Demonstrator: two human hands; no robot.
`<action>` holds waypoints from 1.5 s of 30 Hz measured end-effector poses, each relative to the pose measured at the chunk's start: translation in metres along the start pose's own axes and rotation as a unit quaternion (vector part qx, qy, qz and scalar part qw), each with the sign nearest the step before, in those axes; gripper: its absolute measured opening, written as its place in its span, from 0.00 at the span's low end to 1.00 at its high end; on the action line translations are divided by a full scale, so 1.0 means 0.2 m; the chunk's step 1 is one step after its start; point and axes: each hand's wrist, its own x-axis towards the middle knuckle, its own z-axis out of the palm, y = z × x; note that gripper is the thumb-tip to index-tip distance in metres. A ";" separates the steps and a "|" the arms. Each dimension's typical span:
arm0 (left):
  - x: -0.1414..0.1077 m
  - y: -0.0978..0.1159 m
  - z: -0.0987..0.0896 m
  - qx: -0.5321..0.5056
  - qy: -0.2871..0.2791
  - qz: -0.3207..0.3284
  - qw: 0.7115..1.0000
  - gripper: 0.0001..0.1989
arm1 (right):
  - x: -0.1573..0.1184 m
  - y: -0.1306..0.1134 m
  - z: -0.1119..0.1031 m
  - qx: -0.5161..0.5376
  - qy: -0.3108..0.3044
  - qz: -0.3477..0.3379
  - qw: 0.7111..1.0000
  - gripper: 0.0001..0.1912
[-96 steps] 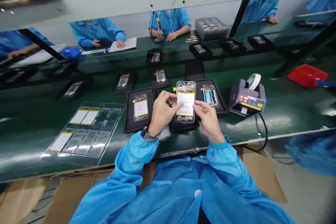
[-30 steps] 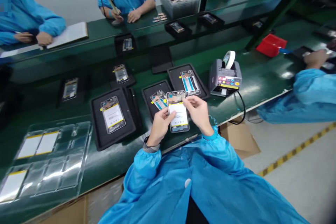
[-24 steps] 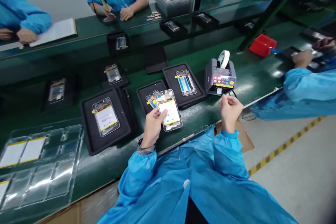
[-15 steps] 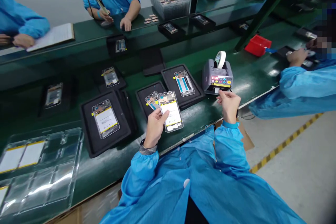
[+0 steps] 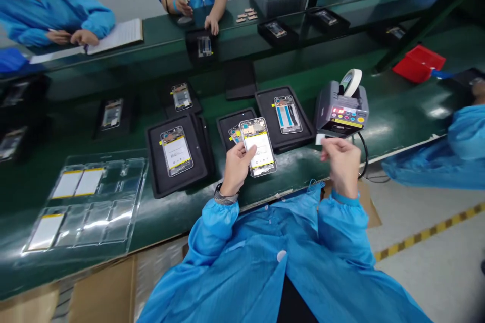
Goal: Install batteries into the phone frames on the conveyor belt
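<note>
Head view: a green bench (image 5: 170, 214) is running across, with a clear tray (image 5: 91, 218) lying at its left. A left tray (image 5: 157, 174), a right tray (image 5: 267, 106) and a middle tray (image 5: 227, 122), all black, are sitting on it, and a tape machine (image 5: 326, 111) is standing beside the right tray. The left hand (image 5: 237, 169) is gripping the held phone (image 5: 259, 149) by its edge, in front of the middle tray, thumb resting on top. The right hand (image 5: 344, 161), slightly blurred, is pressing thumb and finger together. As for progress, the held phone and the left phone (image 5: 177, 154) are carrying fitted batteries; the right phone (image 5: 288, 115) is showing blue strips and no battery; a middle phone (image 5: 235, 133) is partly hiding behind the held one. Three loose batteries (image 5: 67, 183) are lying in the clear tray. A tape piece (image 5: 320, 139), seemingly pinched by the right fingertips, is hanging well apart from the held phone, so taping is looking undone.
</note>
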 end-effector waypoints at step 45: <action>-0.01 0.04 0.06 0.002 0.019 0.068 0.997 0.30 | -0.36 0.03 0.34 -0.041 -0.167 -0.067 0.983 0.26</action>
